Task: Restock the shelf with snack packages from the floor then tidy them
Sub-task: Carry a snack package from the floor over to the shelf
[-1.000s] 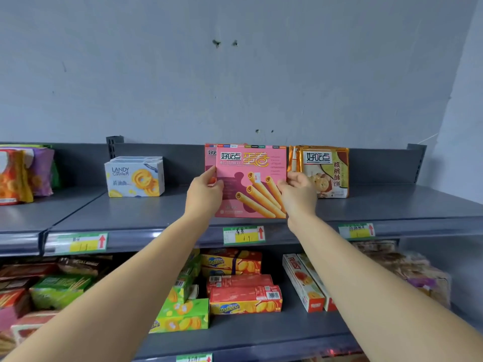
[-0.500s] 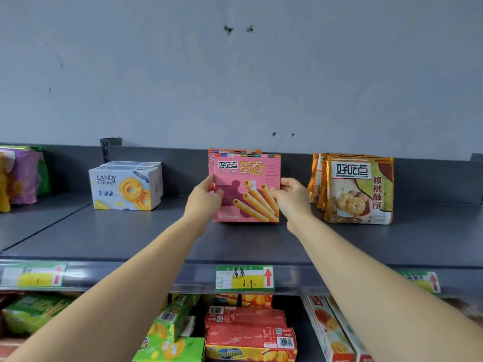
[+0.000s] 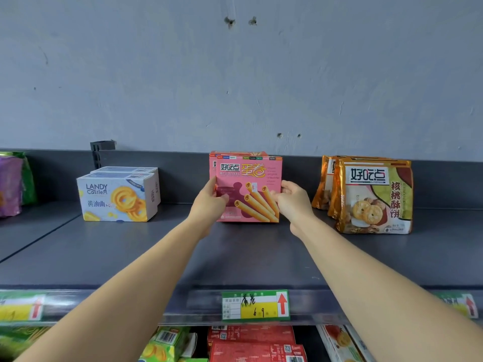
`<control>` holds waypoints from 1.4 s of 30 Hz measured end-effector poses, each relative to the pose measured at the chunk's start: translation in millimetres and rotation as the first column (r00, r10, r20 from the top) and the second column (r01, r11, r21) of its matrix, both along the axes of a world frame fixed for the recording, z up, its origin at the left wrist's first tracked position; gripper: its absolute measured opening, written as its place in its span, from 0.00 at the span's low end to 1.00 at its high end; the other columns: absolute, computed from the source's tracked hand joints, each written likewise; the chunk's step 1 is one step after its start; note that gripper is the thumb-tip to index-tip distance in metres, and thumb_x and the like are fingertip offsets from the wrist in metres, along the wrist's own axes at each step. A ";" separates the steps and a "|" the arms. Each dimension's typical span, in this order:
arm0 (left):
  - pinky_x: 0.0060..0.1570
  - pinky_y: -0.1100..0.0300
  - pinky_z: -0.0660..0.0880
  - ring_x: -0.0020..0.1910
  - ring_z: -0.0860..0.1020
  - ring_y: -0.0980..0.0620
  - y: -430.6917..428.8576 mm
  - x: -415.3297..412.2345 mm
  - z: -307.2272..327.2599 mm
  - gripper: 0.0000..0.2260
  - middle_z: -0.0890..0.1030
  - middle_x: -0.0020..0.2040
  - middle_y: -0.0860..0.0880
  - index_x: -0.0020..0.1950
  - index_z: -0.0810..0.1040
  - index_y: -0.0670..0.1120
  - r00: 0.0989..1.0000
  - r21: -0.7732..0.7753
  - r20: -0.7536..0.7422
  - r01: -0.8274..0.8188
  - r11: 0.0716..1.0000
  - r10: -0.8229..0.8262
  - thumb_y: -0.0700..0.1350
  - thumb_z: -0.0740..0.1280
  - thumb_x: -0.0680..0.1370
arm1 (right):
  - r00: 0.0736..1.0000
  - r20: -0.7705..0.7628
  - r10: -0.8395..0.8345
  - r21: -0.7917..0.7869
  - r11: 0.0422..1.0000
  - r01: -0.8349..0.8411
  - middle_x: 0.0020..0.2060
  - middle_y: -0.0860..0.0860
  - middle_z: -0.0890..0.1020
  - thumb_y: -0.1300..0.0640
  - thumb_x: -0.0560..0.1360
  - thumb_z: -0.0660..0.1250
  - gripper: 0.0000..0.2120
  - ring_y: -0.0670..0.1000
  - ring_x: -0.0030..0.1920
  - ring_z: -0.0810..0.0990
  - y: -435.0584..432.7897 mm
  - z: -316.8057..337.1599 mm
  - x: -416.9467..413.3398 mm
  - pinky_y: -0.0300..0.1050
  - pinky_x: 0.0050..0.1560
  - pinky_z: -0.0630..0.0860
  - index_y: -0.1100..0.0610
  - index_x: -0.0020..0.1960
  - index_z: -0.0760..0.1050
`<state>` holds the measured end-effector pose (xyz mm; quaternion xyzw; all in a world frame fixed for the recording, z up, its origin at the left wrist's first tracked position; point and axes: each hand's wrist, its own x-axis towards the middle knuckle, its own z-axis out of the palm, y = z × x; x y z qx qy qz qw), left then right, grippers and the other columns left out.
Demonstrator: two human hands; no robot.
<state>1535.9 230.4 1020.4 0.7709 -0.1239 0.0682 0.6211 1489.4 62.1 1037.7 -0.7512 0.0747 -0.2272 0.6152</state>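
A pink egg-roll box (image 3: pixel 251 178) stands upright near the back of the grey top shelf (image 3: pixel 248 257), its bottom edge resting on the shelf. Another pink box of the same kind stands right behind it, mostly hidden. My left hand (image 3: pixel 209 202) grips the front box's left edge. Its right edge is held by my right hand (image 3: pixel 294 199), fingers curled round it. Both forearms reach up from the bottom of the view.
White Landy Castle cookie boxes (image 3: pixel 119 195) stand to the left, gold walnut-cookie bags (image 3: pixel 371 195) to the right, purple bags (image 3: pixel 10 184) at far left. A price tag (image 3: pixel 256 305) hangs on the shelf's front rail. Red and green boxes (image 3: pixel 251 343) fill the shelf below.
The pink box moved back and down onto the shelf, in front of the matching box. The camera came closer and tilted up, so the shelf looks larger.
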 end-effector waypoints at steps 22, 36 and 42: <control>0.58 0.46 0.74 0.61 0.73 0.43 -15.0 -20.8 5.1 0.18 0.72 0.62 0.44 0.65 0.63 0.42 0.974 0.157 0.117 -0.209 0.965 0.192 0.37 0.61 0.76 | 0.994 -0.106 -0.033 -0.317 0.948 -0.002 0.75 0.52 0.63 0.60 0.80 0.62 0.28 0.54 0.74 0.63 -18.2 -10.7 -33.5 0.51 0.69 0.66 0.52 0.77 0.56; 0.61 0.47 0.72 0.64 0.72 0.43 -33.9 -92.3 20.6 0.19 0.74 0.65 0.44 0.69 0.73 0.45 0.841 0.528 0.464 -0.011 0.849 -0.278 0.43 0.63 0.78 | 0.873 -0.032 -0.486 -0.649 0.675 0.351 0.66 0.49 0.76 0.50 0.77 0.65 0.20 0.53 0.64 0.74 -9.1 -9.1 -147.3 0.49 0.61 0.73 0.50 0.68 0.71; 0.56 0.47 0.74 0.59 0.75 0.41 -65.4 -148.4 9.1 0.15 0.78 0.59 0.43 0.63 0.78 0.44 0.691 0.648 0.500 0.102 0.755 -0.523 0.45 0.62 0.78 | 0.744 -0.039 -0.667 -0.747 0.514 0.421 0.67 0.51 0.74 0.51 0.78 0.64 0.20 0.54 0.66 0.72 -16.9 -19.3 -229.3 0.50 0.63 0.72 0.51 0.69 0.71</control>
